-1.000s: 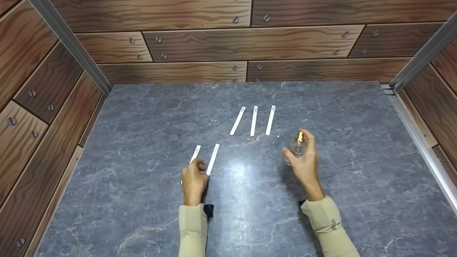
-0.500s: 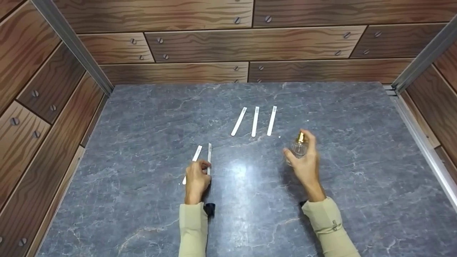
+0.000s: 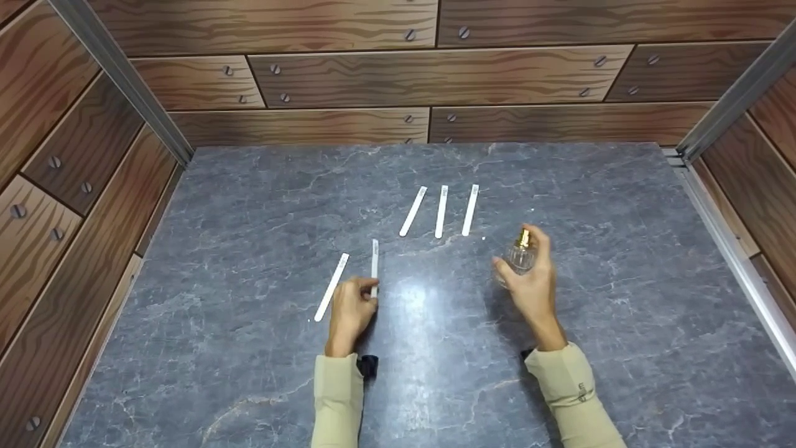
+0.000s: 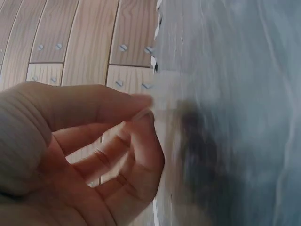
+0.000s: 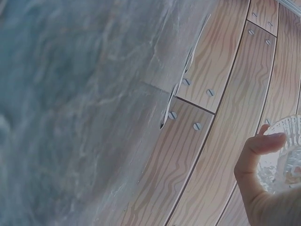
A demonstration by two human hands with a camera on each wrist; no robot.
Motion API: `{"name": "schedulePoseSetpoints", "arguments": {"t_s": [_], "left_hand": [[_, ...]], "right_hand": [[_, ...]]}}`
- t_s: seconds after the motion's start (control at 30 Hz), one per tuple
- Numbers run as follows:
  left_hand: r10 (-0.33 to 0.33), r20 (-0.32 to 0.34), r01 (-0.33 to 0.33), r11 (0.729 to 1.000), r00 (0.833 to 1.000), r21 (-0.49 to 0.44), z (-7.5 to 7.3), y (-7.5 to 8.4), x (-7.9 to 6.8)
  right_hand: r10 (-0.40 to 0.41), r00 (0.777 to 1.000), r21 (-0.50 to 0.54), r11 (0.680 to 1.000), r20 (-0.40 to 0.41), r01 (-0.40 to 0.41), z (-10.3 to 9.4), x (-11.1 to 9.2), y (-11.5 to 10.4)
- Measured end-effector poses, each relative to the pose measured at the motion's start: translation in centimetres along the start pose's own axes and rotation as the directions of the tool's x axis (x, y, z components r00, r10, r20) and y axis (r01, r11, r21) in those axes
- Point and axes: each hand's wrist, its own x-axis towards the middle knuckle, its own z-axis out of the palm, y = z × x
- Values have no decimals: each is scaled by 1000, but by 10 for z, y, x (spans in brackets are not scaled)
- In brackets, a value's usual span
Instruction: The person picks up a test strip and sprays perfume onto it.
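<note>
My left hand (image 3: 348, 316) pinches a white perfume test strip (image 3: 375, 260) between thumb and fingers. The strip points away from me, printed end at the far side. Just left of this hand, another test strip (image 3: 332, 287) lies slanted on the table. In my right hand (image 3: 537, 292) is a clear ribbed glass perfume bottle (image 3: 521, 257) with a gold spray top (image 3: 524, 238); the index finger rests on the top. The right wrist view shows part of the glass bottle (image 5: 292, 153) against the fingers. In the left wrist view, the thumb and a finger (image 4: 148, 136) meet at their tips.
Farther back on the dark marbled table (image 3: 261, 205) lie a left strip (image 3: 413, 211), a middle strip (image 3: 441, 211) and a right strip (image 3: 471, 210), side by side. Small white specks (image 3: 484, 238) are nearby. Wood-patterned walls (image 3: 348, 74) enclose the back and sides.
My left hand has picked up the right one of the two near strips and moved slightly right and forward with it. The left strip is now fully uncovered. My right hand stays put with the bottle.
</note>
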Motion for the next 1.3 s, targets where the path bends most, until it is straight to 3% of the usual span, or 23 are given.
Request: {"name": "schedulePoseSetpoints", "arguments": {"t_s": [0.13,0.5,0.73,1.3], "left_hand": [[35,-3,-35,998,999,-50,2,5,1],[68,70,-51,975,995,-217,8,15,3],[78,111,-47,966,991,-255,14,24,5],[203,135,-139,915,970,-377,26,50,4]], "right_hand": [[-16,1000,-4,1000,2,17,-1,-1,0],[-16,1000,-4,1000,-13,16,0,0,-1],[-29,1000,-18,999,-2,29,1,1,-3],[-61,998,-34,998,17,61,4,3,-3]]}}
